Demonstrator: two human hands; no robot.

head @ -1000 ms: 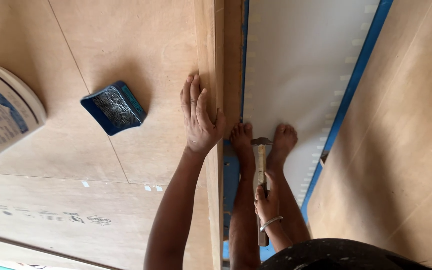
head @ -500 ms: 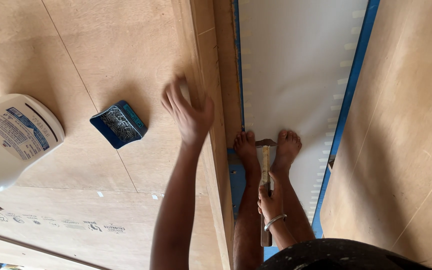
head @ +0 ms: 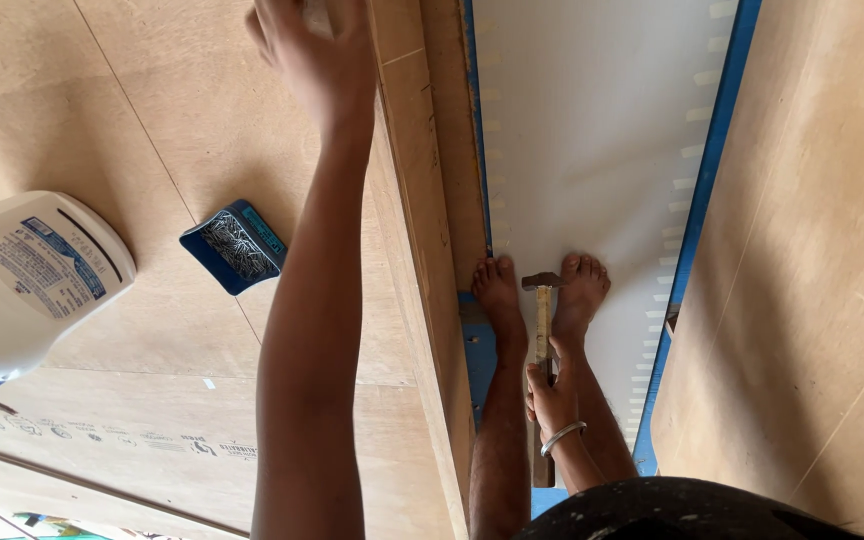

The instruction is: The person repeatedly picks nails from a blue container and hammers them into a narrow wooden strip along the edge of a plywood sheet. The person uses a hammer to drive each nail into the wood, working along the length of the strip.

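My left hand [head: 314, 55] reaches far forward along the top of a plywood sheet [head: 152, 120], close to the long wooden strip [head: 422, 230] on its right edge; its fingers run out of the top of the view, so what they touch is hidden. My right hand [head: 552, 392] hangs low between my bare feet [head: 542, 290], shut on the wooden handle of a hammer [head: 542, 300] whose metal head points away from me.
A small blue box of nails [head: 234, 245] lies open on the plywood left of my arm. A large white plastic jug [head: 27, 285] lies at the far left. A white sheet with blue edging [head: 592, 130] lies under my feet; more plywood [head: 822, 250] is on the right.
My left hand has lifted off the plywood edge and moved forward, away from me. The view has shifted forward too. My right hand keeps the hammer hanging between my feet.
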